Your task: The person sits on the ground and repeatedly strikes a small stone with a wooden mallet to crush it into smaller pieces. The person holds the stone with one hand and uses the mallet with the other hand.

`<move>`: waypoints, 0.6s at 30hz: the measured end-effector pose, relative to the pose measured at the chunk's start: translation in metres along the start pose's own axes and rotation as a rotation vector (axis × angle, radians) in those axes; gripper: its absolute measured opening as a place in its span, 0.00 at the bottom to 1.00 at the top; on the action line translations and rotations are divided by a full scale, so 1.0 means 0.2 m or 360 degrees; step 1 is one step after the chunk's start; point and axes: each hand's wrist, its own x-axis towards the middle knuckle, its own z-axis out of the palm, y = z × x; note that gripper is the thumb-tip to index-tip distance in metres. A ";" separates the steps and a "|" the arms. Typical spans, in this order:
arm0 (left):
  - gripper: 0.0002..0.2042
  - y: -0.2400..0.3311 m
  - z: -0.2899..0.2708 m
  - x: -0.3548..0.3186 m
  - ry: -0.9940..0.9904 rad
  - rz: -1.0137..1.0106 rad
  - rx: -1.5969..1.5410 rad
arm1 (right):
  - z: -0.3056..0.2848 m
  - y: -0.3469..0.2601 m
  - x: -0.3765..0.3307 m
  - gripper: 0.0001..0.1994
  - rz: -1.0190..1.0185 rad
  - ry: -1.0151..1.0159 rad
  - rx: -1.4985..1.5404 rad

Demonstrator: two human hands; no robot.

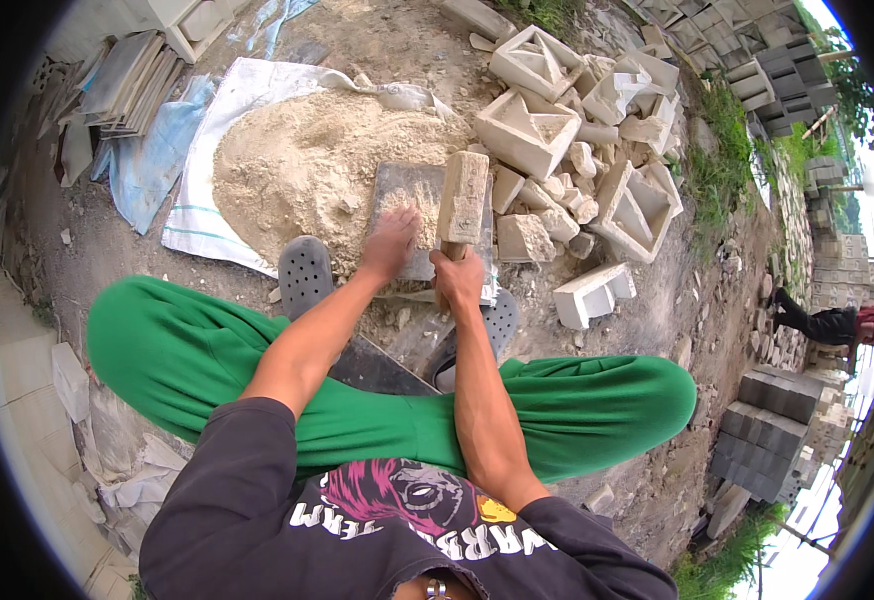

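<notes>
My right hand (459,274) is wrapped round the handle of a mallet just below its head. The blocky, pale, dust-covered mallet head (464,197) points away from me, over the right side of a dark flat slab (389,182). My left hand (393,243) lies over the slab with its fingers stretched out, touching pale crushed crumbs there, and grips nothing. Beyond the slab and to its left, a broad heap of sandy, crumbled material (287,165) rests on a white woven sheet (189,225). The slab sits between my feet, which are in grey clogs (305,272).
Broken pale blocks (529,130) and rubble are piled to the right of the slab. One loose block piece (594,295) lies nearer me. Stacked boards (132,85) and a blue sheet (152,165) are far left. Grey blocks (767,440) and another person (827,325) are at far right.
</notes>
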 end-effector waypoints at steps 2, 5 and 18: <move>0.20 0.00 0.02 0.00 -0.0001 -0.0036 0.0019 | 0.02 0.00 -0.02 0.13 -0.0007 -0.0012 -0.0168; 0.20 -0.02 0.04 0.02 -0.0012 -0.0028 0.0050 | 0.02 0.06 0.03 0.14 0.0194 -0.0137 -0.0401; 0.24 0.01 0.01 0.00 0.0067 0.0070 -0.0222 | 0.01 0.10 0.06 0.13 0.0069 -0.0126 -0.0389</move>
